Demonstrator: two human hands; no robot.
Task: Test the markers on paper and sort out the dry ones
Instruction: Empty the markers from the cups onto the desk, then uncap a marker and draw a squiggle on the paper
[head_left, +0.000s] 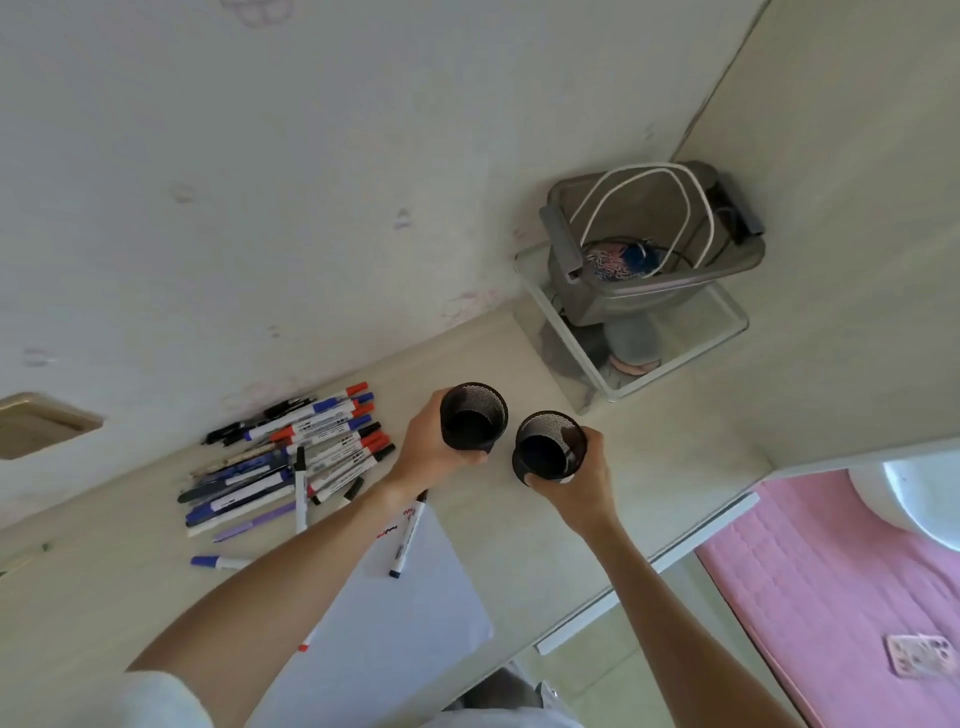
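Pale wood desk (597, 519) fills my view, running back to a marked, off-white wall (260, 182), with a pink bedspread (831, 571) below its right edge. Nearest me I see a white sheet of paper (405, 623) lying on the desk under the left forearm, with red scribbles (387, 532) near its far edge. 1 marker (409, 535) with a dark cap lies across that far edge, and another with a blue cap (218, 561) lies on the desk left of the sheet.

Just beyond the paper, I have both hands in sight. My left hand (426, 452) is wrapped around 1 black mesh cup (472, 415), fingers curled about its side. My right hand (582, 478) grasps the second black mesh cup (550, 446) the same way, from below and the right. These 2 cups sit just beside each other, mouths toward the camera; I cannot tell whether they rest on the desk or are lifted.

Left of the hands is the pile of markers (296, 457), red, blue, black and purple caps, heaped together on the desk close to the wall.

Farthest back, in the corner, a grey bin (582, 291) holding white cable (649, 197) sits on a clear tray (675, 364).
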